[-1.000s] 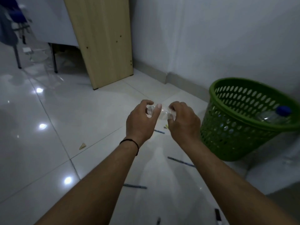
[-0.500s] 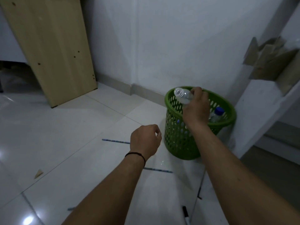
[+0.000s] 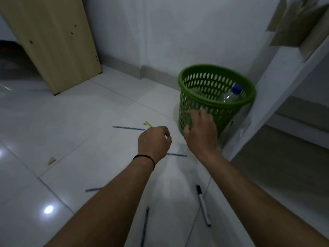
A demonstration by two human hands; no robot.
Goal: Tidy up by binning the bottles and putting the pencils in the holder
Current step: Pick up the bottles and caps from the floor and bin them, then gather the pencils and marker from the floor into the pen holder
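Hiding behind left hand (image 3: 154, 141): pencil (image 3: 176, 154) end.

Glossy floor tiles (image 3: 85, 111); perforated, probably plastic basket (image 3: 211, 104).

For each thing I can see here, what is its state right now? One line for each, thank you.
Green basket: upright, against the wall.
Blue-capped bottle: inside the basket, leaning on its wall.
Left hand: loosely closed, nothing visible in it.
Right hand: open, empty, in front of the basket.
Blue pencil: flat on the floor.
Yellow pencil: on the floor, partly hidden.
Marker: on the floor, capped.
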